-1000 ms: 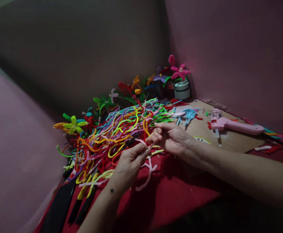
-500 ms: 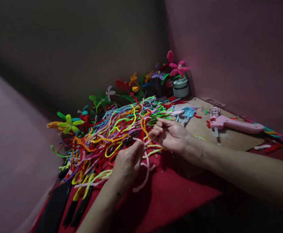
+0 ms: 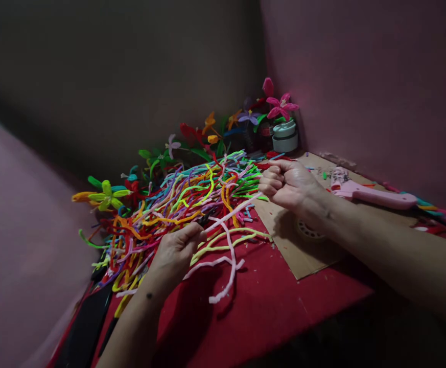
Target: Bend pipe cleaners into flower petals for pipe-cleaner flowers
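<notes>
Between my two hands a pale pink pipe cleaner [image 3: 233,211] is stretched on a slant. My left hand [image 3: 179,250] pinches its lower end, while my right hand [image 3: 289,185] is closed in a fist round the upper end. Under it, another pale pink pipe cleaner [image 3: 231,271] lies curled on the red tabletop [image 3: 268,312]. Pale yellow pipe cleaners [image 3: 238,236] lie just beyond. A large heap of mixed-colour pipe cleaners [image 3: 177,204] spreads behind my left hand. Something dark [image 3: 206,216] shows by my left fingertips; I cannot make out what it is.
A pink glue gun [image 3: 376,196] rests on a cardboard sheet [image 3: 303,260] at the right. Below my right wrist sits a round roll [image 3: 307,230], partly covered. Pipe-cleaner flowers [image 3: 108,196] line the back, by a pale lidded jar [image 3: 285,137]. A flat black object [image 3: 85,327] lies front left.
My hands have moved apart: the right went up and to the right, the left down and to the left. The pink pipe cleaner between them shows at greater length.
</notes>
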Demonstrator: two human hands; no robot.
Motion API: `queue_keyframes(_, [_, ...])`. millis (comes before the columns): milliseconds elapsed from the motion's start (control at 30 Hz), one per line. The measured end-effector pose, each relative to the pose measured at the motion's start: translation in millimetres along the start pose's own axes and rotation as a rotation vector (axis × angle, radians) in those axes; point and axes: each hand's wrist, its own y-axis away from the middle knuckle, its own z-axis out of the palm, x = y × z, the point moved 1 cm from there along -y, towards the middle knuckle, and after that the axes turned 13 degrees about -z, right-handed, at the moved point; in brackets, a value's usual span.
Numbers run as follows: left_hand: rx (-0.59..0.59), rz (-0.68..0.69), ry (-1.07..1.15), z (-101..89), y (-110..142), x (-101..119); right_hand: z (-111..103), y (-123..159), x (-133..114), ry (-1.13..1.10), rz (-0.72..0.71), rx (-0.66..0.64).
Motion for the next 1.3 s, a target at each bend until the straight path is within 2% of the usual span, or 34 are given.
queue_keyframes(267, [-0.135, -0.044, 0.156, 2.5, 5.7, 11.0, 2.7, -0.5, -14.7, -0.011, -0.045, -0.011])
queue_keyframes(467, [-0.019, -0.103, 0.3, -6.7, 2.1, 8.2, 4.2, -9.4, -9.7, -0.087, -0.169, -0.001])
queue_keyframes(533, [-0.015, -0.111, 0.356, -8.5, 2.1, 7.5, 4.0, -7.5, -1.5, -0.069, -0.182, -0.044])
queue_keyframes(633, [-0.031, -0.125, 0.382, -6.1, 5.2, 12.2, 1.8, 2.1, 16.7, 0.044, -0.127, -0.129])
queue_keyframes(733, [-0.053, -0.15, 0.365, 0.0, 9.4, 21.9, -1.1, 14.0, 35.4, 0.185, -0.07, -0.299])
queue_keyframes(833, [-0.114, -0.162, 0.381, 4.7, 11.3, 28.3, -4.8, 18.7, 45.1, 0.202, -0.053, -0.367])
queue_keyframes(967, [-0.147, -0.138, 0.34, 6.7, 9.1, 25.2, -7.9, 15.5, 43.3, 0.195, -0.076, -0.361])
queue_keyframes(1100, [-0.162, -0.135, 0.269, 4.9, 6.8, 19.2, -5.3, 15.6, 36.0, 0.246, -0.056, -0.232])
queue_keyframes(1200, [-0.201, -0.207, 0.287, -4.9, 3.6, 11.9, -1.6, 15.3, 29.9, 0.265, -0.065, -0.162])
queue_keyframes(1233, [-0.168, -0.237, 0.336, -10.0, 1.5, 8.1, -0.8, 14.2, 28.2, 0.252, -0.09, -0.151])
queue_keyframes(1300, [-0.007, -0.271, 0.523, -19.6, -3.6, 0.0, 0.1, 11.2, 27.0, 0.192, -0.163, -0.126])
